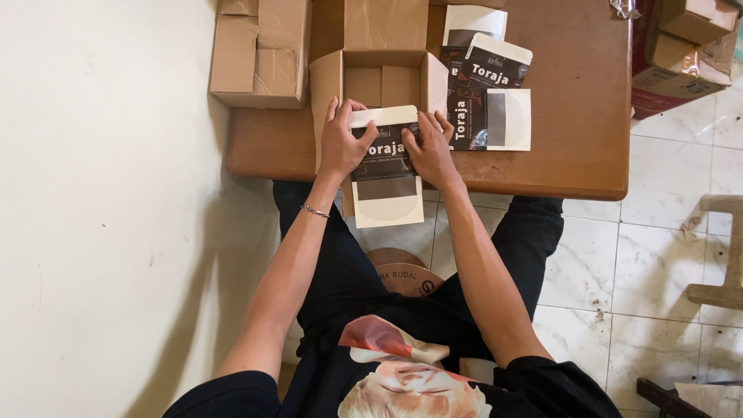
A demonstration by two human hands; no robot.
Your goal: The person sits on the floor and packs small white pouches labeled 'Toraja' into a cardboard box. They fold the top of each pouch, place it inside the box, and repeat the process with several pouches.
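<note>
My left hand (343, 142) and my right hand (430, 147) both grip a flat black-and-white pouch (386, 182) by its upper part. The pouch lies at the near edge of the brown wooden table (576, 116), its lower end hanging past the edge over my lap. Its top sits at the mouth of a small open cardboard box (381, 77), whose flaps stand up on both sides. My left wrist wears a thin bracelet.
More pouches of the same kind (487, 89) lie in a loose pile right of the box. A closed cardboard box (261, 53) rests at the table's left corner. Further cartons (689, 42) stand at the far right. A wooden stool (724, 248) is on the tiled floor.
</note>
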